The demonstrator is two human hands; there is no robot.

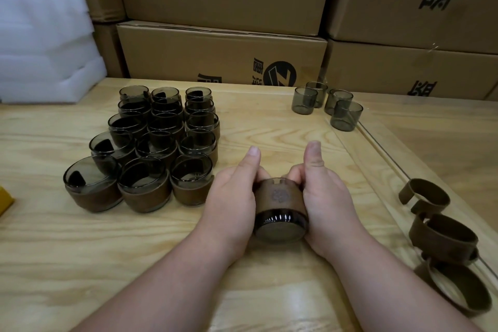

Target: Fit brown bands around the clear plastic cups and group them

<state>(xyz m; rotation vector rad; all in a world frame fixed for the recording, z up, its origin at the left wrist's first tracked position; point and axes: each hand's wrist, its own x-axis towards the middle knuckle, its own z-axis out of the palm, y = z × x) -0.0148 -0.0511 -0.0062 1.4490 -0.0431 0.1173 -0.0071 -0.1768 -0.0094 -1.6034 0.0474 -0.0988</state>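
Both hands' fingers [265, 174] clasp banded cup [280, 210], thumbs raised.

Fingers of both hands hidden behind the held cup [280, 210], its mouth facing away unseen, embossed mark on its band [280, 195] too blurred to read, yellow object [5, 199] far left of the grip cut by the edge.

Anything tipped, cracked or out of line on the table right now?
Nothing looks damaged or spilled. The front-left banded cup in the group leans, with its rim tilted against its neighbours. The cup held on its side between the left hand and right hand is simply being worked.
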